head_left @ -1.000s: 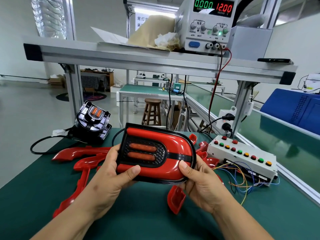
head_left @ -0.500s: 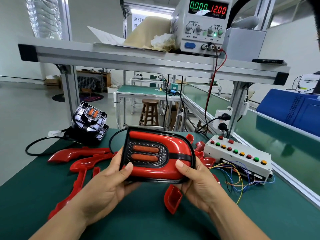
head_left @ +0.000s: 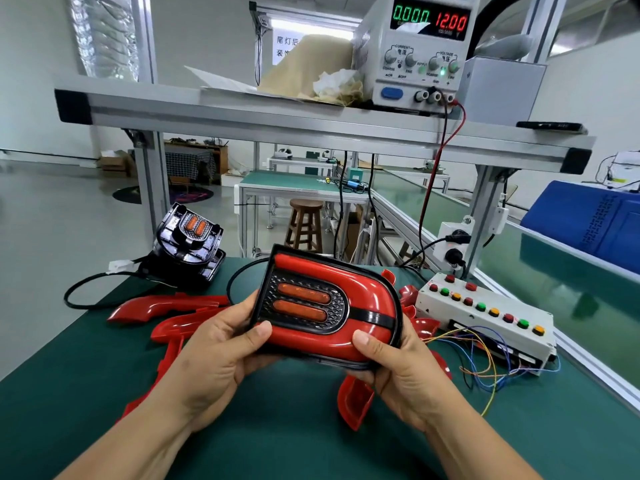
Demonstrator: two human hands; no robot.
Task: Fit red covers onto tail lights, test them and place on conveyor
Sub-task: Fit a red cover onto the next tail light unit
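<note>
Head view. Nearest the camera, the left hand [head_left: 221, 355] and the right hand [head_left: 398, 368] together hold a tail light [head_left: 329, 306] above the green counter [head_left: 86, 393], its face turned up toward the viewer. Each grip is closed around one end of the unit: the left thumb lies on the lower left corner beside the black grille with two orange bars, and the right thumb presses the lower right edge of the glossy red cover [head_left: 367, 299], which is seated over the housing and crossed by a black band. Beneath and beside the hands, loose red covers [head_left: 166, 304] lie scattered on the counter. To the right, a white switch box [head_left: 485, 317] carrying red, green and yellow buttons rests on the counter, with coloured wires trailing from its front. Further back on the left, a second tail light [head_left: 188, 242] without a red cover stands tilted, its black cable looping across the counter. On the overhead shelf [head_left: 277, 116], a power supply [head_left: 420, 53] displays 0.000 and 12.00.
</note>
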